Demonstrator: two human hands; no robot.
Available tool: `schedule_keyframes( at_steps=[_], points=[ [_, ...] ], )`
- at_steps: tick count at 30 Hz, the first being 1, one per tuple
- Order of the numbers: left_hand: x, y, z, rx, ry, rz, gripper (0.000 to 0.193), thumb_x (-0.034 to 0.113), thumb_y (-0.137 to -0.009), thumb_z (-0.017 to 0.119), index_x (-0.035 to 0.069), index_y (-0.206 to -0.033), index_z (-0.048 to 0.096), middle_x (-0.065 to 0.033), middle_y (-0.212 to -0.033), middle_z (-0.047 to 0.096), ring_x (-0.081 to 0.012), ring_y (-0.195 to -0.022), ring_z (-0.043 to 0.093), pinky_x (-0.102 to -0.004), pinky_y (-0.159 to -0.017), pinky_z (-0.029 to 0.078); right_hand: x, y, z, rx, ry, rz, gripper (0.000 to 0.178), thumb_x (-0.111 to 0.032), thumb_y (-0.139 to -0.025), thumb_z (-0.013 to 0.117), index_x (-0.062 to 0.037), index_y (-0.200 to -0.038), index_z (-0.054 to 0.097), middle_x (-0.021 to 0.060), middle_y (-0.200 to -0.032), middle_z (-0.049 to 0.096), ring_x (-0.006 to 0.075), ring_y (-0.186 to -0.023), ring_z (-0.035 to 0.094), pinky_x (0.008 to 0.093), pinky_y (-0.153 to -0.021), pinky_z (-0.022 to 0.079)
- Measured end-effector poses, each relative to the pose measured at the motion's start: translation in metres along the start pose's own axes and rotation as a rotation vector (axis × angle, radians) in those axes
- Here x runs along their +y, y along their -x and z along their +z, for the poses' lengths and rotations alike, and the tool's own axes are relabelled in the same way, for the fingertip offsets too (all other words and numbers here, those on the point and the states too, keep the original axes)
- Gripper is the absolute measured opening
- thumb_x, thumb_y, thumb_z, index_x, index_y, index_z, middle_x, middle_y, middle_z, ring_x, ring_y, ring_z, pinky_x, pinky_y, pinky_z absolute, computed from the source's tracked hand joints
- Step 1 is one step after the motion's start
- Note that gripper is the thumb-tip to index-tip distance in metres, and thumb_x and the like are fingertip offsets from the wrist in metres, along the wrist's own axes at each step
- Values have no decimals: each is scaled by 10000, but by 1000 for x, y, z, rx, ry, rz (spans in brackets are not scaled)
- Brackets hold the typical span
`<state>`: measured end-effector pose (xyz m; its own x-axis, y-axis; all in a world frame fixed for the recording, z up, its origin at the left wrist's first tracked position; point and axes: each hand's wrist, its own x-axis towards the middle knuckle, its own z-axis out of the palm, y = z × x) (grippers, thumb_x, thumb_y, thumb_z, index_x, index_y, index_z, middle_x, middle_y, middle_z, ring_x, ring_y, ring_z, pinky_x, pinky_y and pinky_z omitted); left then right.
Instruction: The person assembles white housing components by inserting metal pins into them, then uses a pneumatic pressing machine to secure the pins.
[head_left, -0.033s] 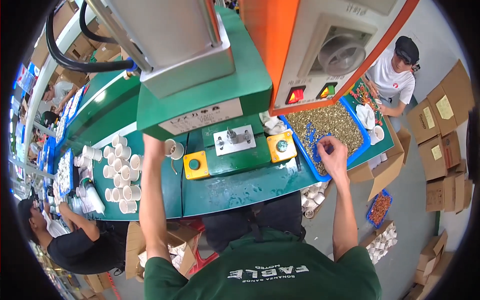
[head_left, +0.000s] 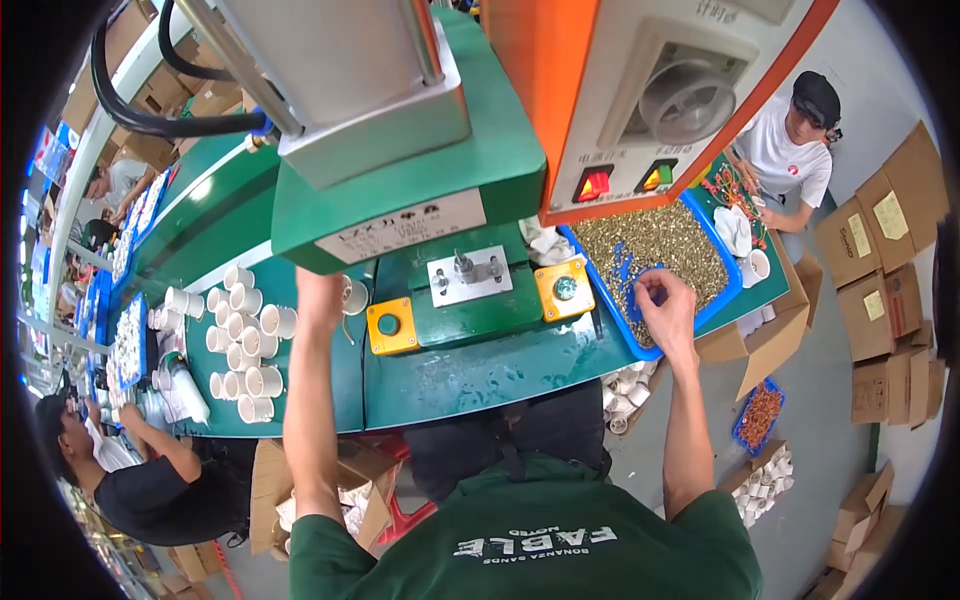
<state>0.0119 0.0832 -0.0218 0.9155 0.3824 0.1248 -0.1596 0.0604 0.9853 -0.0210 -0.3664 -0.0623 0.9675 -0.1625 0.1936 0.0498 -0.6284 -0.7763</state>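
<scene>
My left hand (head_left: 319, 297) is partly behind the green press head (head_left: 410, 205), which hides its fingers. Just right of it sits a white cup-shaped part (head_left: 355, 296), partly covered; I cannot tell whether the hand grips it. My right hand (head_left: 668, 308) is over the blue tray (head_left: 738, 285) of small brass-coloured pieces (head_left: 650, 235). Its thumb and fingers are curled together in a pinch at the pieces; what they hold is too small to make out. Between the hands, a metal fixture plate (head_left: 468, 274) with upright pins stands on the press base, with nothing on the pins.
A yellow box with a green button (head_left: 390, 325) and another yellow button box (head_left: 563, 291) flank the fixture. Several white cups (head_left: 245, 330) stand at left. An orange control box (head_left: 640, 120) overhangs the tray. One person (head_left: 790, 150) works at right, another (head_left: 150, 480) at left.
My left hand has shifted slightly right and covers more of the white cup-shaped part beside it. My right hand stays in nearly the same place over the tray.
</scene>
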Motion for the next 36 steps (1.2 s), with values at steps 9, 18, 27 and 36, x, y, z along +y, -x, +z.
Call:
schedule_keyframes(
  at_steps=[9, 18, 27, 36],
  points=[
    [2, 37, 50, -247, 356, -224, 306, 210, -940, 611, 15, -1173, 568, -63, -1127, 637, -167, -1051, 591, -320, -964, 443, -10, 6, 12, 58, 97, -167, 79, -48, -806, 668, 8, -862, 667, 141, -801, 653, 260, -700, 635, 372, -661, 507],
    [13, 44, 66, -315, 289, -216, 394, 216, -943, 623, 2, -1265, 549, -70, -1208, 633, -144, -1080, 593, -315, -977, 447, -10, 8, 7, 70, 108, -125, 90, -53, -813, 658, 13, -873, 660, 157, -836, 660, 297, -751, 641, 403, -703, 509],
    [21, 41, 71, -268, 141, -113, 409, 117, -906, 676, 15, -1283, 553, -29, -1087, 666, -83, -985, 602, -283, -942, 437, -12, 11, 7, 65, 85, -126, 83, -56, -808, 646, 12, -856, 652, 168, -831, 665, 344, -812, 629, 433, -739, 500],
    [38, 51, 78, -397, -450, 433, 574, 41, -705, 798, -11, -1222, 554, -76, -1154, 625, -183, -1076, 586, -325, -996, 427, -10, 10, 8, 52, 90, -146, 82, -53, -803, 638, 14, -848, 651, 176, -842, 662, 354, -841, 625, 447, -750, 499]
  ],
)
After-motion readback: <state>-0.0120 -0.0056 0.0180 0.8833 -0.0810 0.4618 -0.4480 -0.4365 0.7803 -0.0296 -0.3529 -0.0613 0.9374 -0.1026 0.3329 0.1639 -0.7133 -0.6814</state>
